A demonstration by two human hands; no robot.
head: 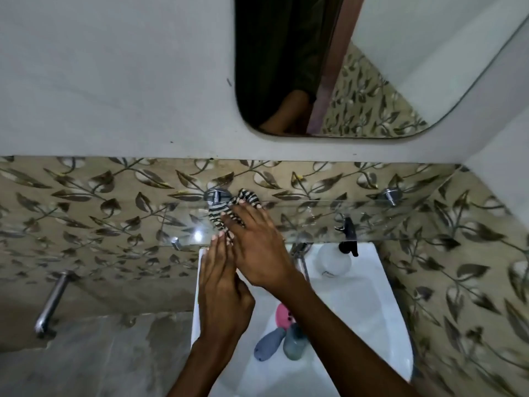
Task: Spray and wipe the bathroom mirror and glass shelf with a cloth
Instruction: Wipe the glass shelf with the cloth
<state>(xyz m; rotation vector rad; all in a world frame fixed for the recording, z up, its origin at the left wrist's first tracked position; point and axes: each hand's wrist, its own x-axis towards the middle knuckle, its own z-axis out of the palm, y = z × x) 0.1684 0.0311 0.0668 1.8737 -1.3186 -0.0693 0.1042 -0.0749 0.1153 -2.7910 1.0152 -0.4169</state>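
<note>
Glass shelf (300, 222) edge: right hand (257, 253) presses striped cloth (229, 210) flat; left hand (223, 290) open beside.

Stood above the basin (372, 296), under the mirror (315, 67): glass shelf (315, 222). Lay on the shelf's left part: cloth (229, 210), under the right hand (254, 247). Rested at the shelf's front edge, at seven o'clock from the cloth: left hand (220, 287). Stood at three o'clock, on the basin rim: spray bottle (337, 253). Lay in the basin at six o'clock: two bottles (282, 342).
</note>
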